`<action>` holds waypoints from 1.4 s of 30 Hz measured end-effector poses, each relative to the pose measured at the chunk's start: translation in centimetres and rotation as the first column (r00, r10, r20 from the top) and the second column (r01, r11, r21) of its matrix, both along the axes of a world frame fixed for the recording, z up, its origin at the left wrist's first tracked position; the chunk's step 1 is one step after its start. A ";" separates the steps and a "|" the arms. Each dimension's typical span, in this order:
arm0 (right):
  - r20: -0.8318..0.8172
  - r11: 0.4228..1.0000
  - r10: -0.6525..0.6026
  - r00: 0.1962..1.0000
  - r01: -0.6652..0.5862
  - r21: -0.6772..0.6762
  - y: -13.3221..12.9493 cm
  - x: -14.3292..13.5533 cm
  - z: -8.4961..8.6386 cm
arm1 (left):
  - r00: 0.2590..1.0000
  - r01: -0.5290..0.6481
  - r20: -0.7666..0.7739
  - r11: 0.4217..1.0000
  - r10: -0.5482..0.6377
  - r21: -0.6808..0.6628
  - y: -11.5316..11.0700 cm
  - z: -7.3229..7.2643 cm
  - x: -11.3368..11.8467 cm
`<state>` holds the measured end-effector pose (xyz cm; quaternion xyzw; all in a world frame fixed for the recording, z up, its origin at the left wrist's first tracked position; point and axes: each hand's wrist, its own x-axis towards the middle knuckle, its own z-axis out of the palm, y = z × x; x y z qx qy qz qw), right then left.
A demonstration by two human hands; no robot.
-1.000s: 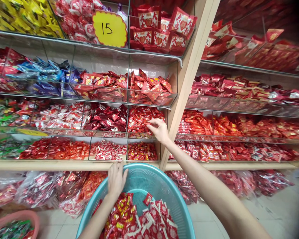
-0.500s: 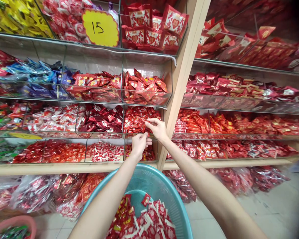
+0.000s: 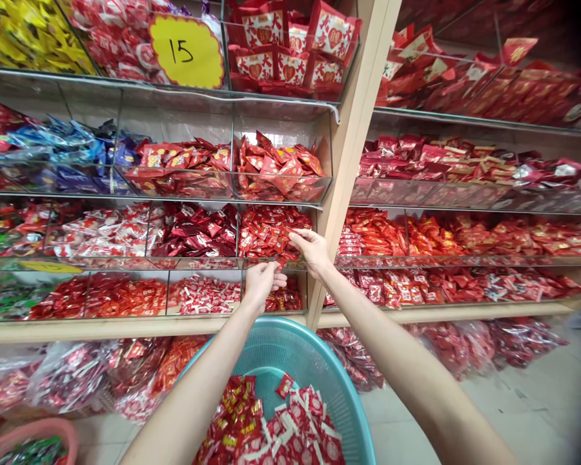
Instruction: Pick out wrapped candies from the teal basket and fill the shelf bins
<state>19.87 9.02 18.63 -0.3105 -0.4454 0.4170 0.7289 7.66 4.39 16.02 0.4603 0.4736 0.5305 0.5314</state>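
Observation:
Both hands are in front of the bin of small red wrapped candies. My left hand, palm partly turned up, pinches the lower end of a red candy packet between thumb and finger. My right hand has thumb and fingertips closed at the upper side of the same red wrapping. Whether it is one packet or two joined ones, I cannot tell. Below my wrists stands a teal plastic basket, with red and white wrapped candies and red-and-gold ones inside.
Clear-fronted shelf bins of wrapped candies run left and right of a wooden post. A yellow price sign reads 15. Bagged candies lie under the shelf. A pink tub is on the floor at lower left.
My hands have drawn slightly apart, the left one moving left and down, and the red packet shows more between them. The view has shifted a little.

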 end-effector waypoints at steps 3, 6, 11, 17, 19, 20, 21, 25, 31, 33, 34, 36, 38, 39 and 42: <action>-0.039 1.000 0.000 0.999 0.000 -0.001 0.1 -0.1 -0.2 | 0.998 -0.003 0.055 1.000 0.005 -0.031 0.1 0.1 0.1; -0.083 1.000 0.002 0.997 -0.004 -0.020 0.2 -0.5 -0.5 | 0.985 -0.009 0.174 0.999 0.016 -0.040 0.3 0.0 0.6; -0.111 1.000 0.009 0.994 -0.012 -0.027 0.3 -1.3 -1.1 | 0.944 0.036 0.329 0.997 -0.013 -0.065 0.8 -0.3 1.6; -0.115 0.998 0.039 0.993 -0.045 -0.050 0.0 -1.3 -1.3 | 0.938 0.105 0.340 0.991 -0.070 -0.086 1.0 -0.3 2.9; -0.121 0.996 0.052 0.991 -0.061 -0.068 0.0 -1.2 -1.3 | 0.937 0.096 0.343 0.992 -0.063 -0.078 1.1 -0.2 3.5; -0.125 0.994 0.058 0.990 -0.069 -0.079 0.1 -1.2 -1.3 | 0.941 0.085 0.334 0.993 -0.052 -0.086 1.2 -0.1 3.7; -0.129 0.993 0.064 0.990 -0.076 -0.089 0.1 -1.1 -1.3 | 0.947 0.069 0.319 0.993 -0.034 -0.098 1.3 0.1 4.0; -0.146 0.993 0.080 0.986 -0.091 -0.074 -0.2 -0.8 -0.7 | 0.971 -0.009 0.235 0.993 0.038 -0.120 1.2 0.1 4.3; -0.059 0.989 0.143 0.988 -0.146 -0.039 -4.6 0.7 -1.2 | 0.978 0.207 0.001 0.978 -0.207 -0.025 -1.5 -4.9 -0.7; -0.004 0.976 0.192 0.981 -0.192 -0.100 -6.7 1.1 -3.1 | 0.919 0.334 -0.178 0.935 -0.351 -0.119 -2.6 -8.3 -3.3; 0.011 0.966 0.216 0.976 -0.212 -0.151 -7.6 1.1 -4.4 | 0.861 0.401 -0.256 0.897 -0.439 -0.187 -3.0 -10.2 -4.4; 0.016 0.930 0.260 0.965 -0.246 -0.273 -9.1 1.1 -7.6 | 0.739 0.462 -0.391 0.835 -0.549 -0.299 -3.6 -13.7 -5.9; -0.008 0.890 0.289 0.957 -0.272 -0.365 -10.0 0.9 -10.9 | 0.616 0.453 -0.504 0.796 -0.605 -0.401 -3.8 -16.4 -6.2; -0.011 0.877 0.292 0.956 -0.273 -0.395 -10.2 0.8 -12.5 | 0.538 0.448 -0.547 0.767 -0.641 -0.459 -3.8 -17.4 -6.0; -0.025 0.851 0.293 0.956 -0.273 -0.449 -10.7 0.8 -15.9 | 0.414 0.415 -0.612 0.738 -0.674 -0.532 -3.6 -18.9 -4.6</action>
